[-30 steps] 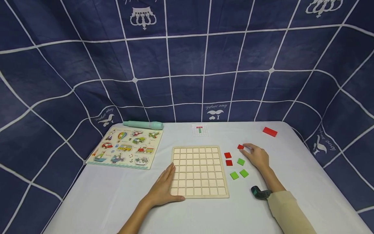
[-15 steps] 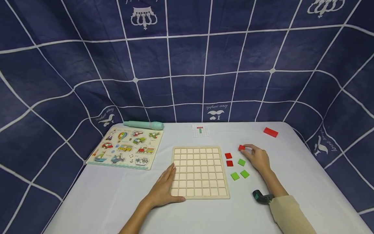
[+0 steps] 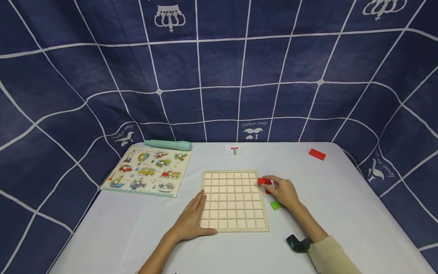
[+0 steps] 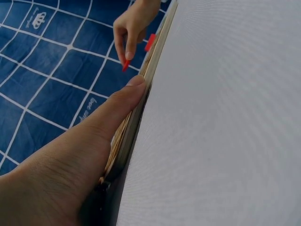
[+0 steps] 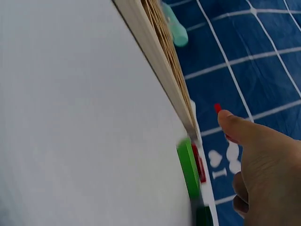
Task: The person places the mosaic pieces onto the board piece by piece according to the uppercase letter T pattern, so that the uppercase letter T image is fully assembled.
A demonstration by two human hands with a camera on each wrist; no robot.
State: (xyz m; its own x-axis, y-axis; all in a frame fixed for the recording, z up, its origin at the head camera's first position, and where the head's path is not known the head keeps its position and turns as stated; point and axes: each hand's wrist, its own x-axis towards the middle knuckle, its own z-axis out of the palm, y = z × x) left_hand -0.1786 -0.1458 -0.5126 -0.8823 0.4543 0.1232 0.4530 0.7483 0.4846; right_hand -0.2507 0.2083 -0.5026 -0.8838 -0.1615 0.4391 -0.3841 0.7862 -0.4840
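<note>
A square wooden grid board [image 3: 231, 199] lies on the white table. My left hand [image 3: 189, 222] rests along its left edge, fingers extended and thumb at the near left corner. Over the board's right edge, my right hand [image 3: 286, 194] pinches a small red square tile [image 3: 261, 181] between thumb and fingers. Another red tile [image 3: 268, 191] is partly visible under that hand, and a green tile [image 3: 275, 205] lies just nearer. The other green tiles are hidden by the right hand and forearm. In the left wrist view, the pinched tile [image 4: 125, 65] hangs above the board.
At the back, a small pattern card [image 3: 235, 152] shows red and green squares forming a T. A vehicle picture puzzle [image 3: 147, 173] lies left, with a mint-green stick [image 3: 168, 145] behind it. A red block [image 3: 317, 154] sits back right. Blue checked cloth surrounds the table.
My right hand has carried the red tile left and slightly nearer, from beyond the green tiles to the board's right edge. My left hand stays put on the board.
</note>
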